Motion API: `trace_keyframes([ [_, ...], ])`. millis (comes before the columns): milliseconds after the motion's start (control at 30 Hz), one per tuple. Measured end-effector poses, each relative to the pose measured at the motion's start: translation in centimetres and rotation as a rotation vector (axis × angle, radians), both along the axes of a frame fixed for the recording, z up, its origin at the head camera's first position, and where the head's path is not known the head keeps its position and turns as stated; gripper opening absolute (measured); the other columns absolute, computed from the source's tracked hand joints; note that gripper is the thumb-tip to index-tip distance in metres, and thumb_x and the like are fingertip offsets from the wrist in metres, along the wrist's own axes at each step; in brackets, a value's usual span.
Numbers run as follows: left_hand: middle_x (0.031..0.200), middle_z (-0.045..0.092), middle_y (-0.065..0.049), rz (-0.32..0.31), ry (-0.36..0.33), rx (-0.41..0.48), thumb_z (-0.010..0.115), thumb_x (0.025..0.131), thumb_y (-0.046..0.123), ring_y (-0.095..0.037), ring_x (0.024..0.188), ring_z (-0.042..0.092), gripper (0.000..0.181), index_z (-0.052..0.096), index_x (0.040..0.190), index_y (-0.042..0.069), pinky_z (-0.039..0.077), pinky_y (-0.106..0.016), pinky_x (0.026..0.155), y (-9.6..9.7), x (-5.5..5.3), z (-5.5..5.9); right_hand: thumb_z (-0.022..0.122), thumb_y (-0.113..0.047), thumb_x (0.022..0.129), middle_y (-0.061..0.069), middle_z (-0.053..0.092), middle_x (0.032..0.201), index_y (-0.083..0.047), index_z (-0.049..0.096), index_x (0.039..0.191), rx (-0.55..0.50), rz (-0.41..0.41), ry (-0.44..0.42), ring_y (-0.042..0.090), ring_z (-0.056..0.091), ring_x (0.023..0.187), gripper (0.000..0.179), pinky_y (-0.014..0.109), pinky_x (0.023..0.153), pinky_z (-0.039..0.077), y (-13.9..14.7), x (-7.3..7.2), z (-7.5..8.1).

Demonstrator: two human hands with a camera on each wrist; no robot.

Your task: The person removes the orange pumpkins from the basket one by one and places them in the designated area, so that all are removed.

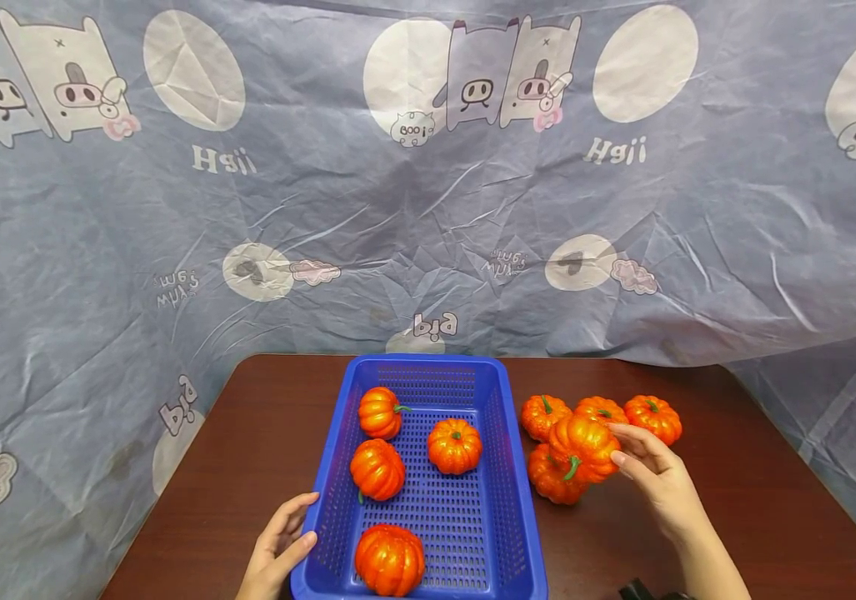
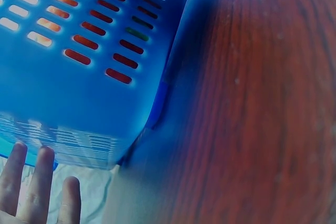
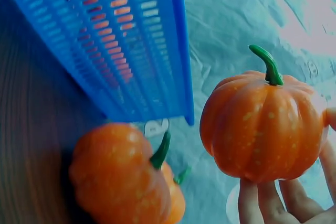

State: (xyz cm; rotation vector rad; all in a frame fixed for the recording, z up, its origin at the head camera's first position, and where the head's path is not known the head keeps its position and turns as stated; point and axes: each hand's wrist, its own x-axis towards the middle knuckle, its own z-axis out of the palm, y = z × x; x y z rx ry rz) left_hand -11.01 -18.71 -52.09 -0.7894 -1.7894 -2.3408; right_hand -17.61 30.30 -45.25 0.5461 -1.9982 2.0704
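Observation:
My right hand (image 1: 660, 479) holds a small orange pumpkin (image 1: 583, 450) by its side, thumb and fingers around it. In the right wrist view the held pumpkin (image 3: 265, 127) hangs up off the table, its green stem showing. Several more pumpkins (image 1: 653, 419) lie on the table behind and below it, right of the blue basket (image 1: 521, 500). Inside that basket sit several pumpkins, one of them (image 1: 390, 560) near the front. My left hand (image 1: 277, 546) is at the basket's left rim, fingertips at its edge; in the left wrist view its fingers (image 2: 39, 187) look extended.
The basket stands on a dark brown wooden table (image 1: 247, 442). A grey cloth (image 1: 428, 208) with cartoon prints hangs behind the table and along its sides. A small black object (image 1: 633, 590) shows at the bottom edge near my right forearm.

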Motion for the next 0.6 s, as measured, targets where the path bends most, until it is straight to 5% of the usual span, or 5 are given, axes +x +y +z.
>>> trace_keyframes([
  [600,0.129,0.055,-0.011,0.005,0.007,-0.014,0.038,0.091,-0.014,-0.022,0.111,0.058,0.044,0.034,0.135,-0.01,0.053,-0.037,0.084,-0.1,-0.1,0.0,0.043,-0.002,0.099,-0.007,0.058,0.113,-0.001,0.047,0.134,-0.045,-0.04,-0.167,0.006,0.06,0.095,0.035,0.024,0.074,0.053,3.7,-0.2,-3.2],
])
